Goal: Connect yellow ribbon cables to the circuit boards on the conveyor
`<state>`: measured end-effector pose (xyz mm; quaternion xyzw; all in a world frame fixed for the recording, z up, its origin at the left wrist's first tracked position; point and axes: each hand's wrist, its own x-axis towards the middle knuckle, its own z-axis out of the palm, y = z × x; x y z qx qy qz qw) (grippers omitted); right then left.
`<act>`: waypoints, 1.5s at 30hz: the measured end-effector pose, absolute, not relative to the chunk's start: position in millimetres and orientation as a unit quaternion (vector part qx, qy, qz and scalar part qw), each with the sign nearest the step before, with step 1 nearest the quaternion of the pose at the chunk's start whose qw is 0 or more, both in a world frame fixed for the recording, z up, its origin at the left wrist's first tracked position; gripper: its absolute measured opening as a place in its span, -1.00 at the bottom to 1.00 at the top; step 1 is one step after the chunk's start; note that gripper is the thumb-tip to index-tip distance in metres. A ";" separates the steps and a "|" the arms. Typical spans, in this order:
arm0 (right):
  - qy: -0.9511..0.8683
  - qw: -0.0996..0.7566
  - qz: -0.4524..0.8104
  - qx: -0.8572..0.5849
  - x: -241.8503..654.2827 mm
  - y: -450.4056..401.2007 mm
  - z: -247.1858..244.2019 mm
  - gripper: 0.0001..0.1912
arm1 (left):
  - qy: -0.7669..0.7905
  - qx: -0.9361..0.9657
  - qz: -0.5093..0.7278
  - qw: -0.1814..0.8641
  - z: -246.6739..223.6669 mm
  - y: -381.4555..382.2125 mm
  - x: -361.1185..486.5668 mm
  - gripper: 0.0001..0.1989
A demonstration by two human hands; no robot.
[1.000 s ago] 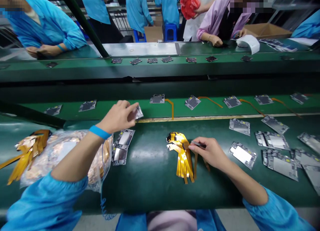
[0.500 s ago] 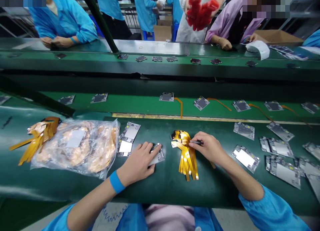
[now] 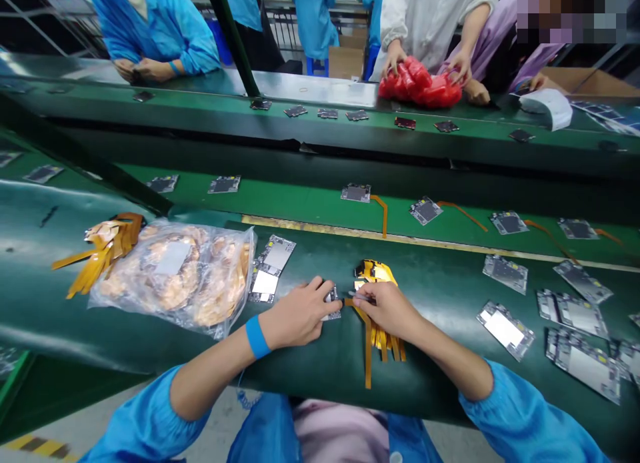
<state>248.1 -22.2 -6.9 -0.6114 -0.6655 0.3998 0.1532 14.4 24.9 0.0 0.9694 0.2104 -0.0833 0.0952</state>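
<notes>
My left hand has its fingers closed on a small circuit board lying on the green bench, covering most of it. Pinched in my right hand is a thin grey tool, possibly tweezers; its exact kind is unclear. One orange flex cable hangs below my right fingers, its dark end at the board's right edge beside my left fingertip. Behind and under my right hand lies a bundle of orange flex cables. Two more boards rest left of my hands.
A clear plastic bag of coiled cables and loose cables lie left. Several boards are spread right. Beyond runs a green conveyor with boards, some trailing cables. Across it, co-workers sit or stand; one handles a red bundle.
My right hand has moved left from the cable bundle to the board, and one cable now lies apart there. My left fingers cover more of the board. Across, the red bundle has come down onto the bench.
</notes>
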 end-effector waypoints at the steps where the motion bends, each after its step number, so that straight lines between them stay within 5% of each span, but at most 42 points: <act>1: -0.667 0.149 0.396 -0.613 247.7 -20.7 -8.0 -0.79 | 0.210 0.969 -0.084 0.100 0.6 25.4 15.6 -0.55; 23: -0.688 0.075 0.359 -0.626 236.9 -13.3 -14.5 -0.81 | 0.200 0.975 -0.051 0.082 -10.4 18.7 3.9 -0.89; 45: -0.722 -0.026 0.345 -0.599 232.5 0.8 -5.4 -0.81 | 0.193 0.977 -0.060 0.069 -11.7 17.2 5.9 -0.64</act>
